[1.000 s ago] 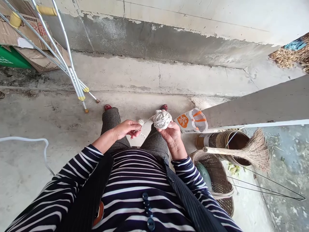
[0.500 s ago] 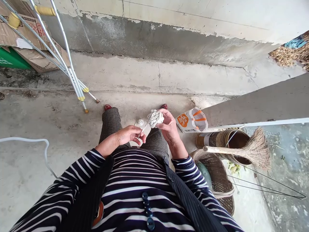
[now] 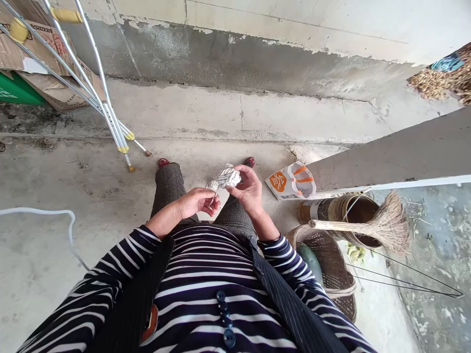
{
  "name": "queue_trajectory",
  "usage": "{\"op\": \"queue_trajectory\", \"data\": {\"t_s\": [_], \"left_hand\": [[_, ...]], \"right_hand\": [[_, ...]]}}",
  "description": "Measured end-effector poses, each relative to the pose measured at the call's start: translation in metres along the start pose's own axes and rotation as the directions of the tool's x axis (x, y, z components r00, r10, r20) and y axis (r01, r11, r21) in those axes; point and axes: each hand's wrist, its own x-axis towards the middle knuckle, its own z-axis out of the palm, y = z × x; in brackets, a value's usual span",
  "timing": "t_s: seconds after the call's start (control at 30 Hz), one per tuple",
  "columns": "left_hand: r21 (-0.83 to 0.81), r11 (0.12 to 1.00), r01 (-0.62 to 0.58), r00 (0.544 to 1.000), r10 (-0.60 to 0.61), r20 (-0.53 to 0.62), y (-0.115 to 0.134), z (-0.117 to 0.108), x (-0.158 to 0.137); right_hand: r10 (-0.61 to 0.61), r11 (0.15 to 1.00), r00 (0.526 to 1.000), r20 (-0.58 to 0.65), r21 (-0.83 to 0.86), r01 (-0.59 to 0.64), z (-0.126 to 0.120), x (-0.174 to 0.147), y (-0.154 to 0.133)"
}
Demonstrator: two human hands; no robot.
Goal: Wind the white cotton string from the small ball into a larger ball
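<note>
Above my lap, my right hand (image 3: 250,190) is closed on a wound bundle of white cord (image 3: 228,177), thumb on the near side and fingers on the far side. A smaller coil of the same white cord (image 3: 212,185) lies against the bundle's left end. My left hand (image 3: 194,203) pinches the cord just below this small coil with thumb and forefinger, its other fingers curled. The exact spot of the pinch is partly hidden by the thumb.
Metal crutches (image 3: 105,105) lean by cardboard boxes (image 3: 33,54) at upper left. A white hose (image 3: 69,225) lies on the left floor. At right are a paper bag (image 3: 277,181), a broom (image 3: 390,223) across a bucket (image 3: 358,208), and a wicker basket (image 3: 327,245) holding a dark green gourd-like thing (image 3: 309,260).
My right hand has moved left with the larger bundle, bringing it up against the small coil. The pale gap between the two has closed. My left hand has shifted only slightly.
</note>
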Motion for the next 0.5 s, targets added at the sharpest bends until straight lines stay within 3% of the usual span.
{"op": "queue_trajectory", "data": {"t_s": [0.13, 0.33, 0.5], "left_hand": [[0.053, 0.999, -0.002, 0.996, 0.007, -0.085, -0.003, -0.012, 0.004], [0.297, 0.954, -0.046, 0.988, 0.087, -0.127, 0.011, -0.016, 0.004], [0.532, 0.845, -0.044, 0.928, 0.232, -0.292, 0.012, -0.021, 0.004]], "right_hand": [[-0.103, 0.993, 0.992, -0.078, -0.061, 0.099, -0.002, 0.003, -0.02], [-0.207, 0.976, 0.974, -0.089, -0.086, 0.2, -0.003, 0.011, -0.048], [-0.245, 0.963, 0.963, -0.115, -0.143, 0.229, -0.005, 0.019, -0.057]]}}
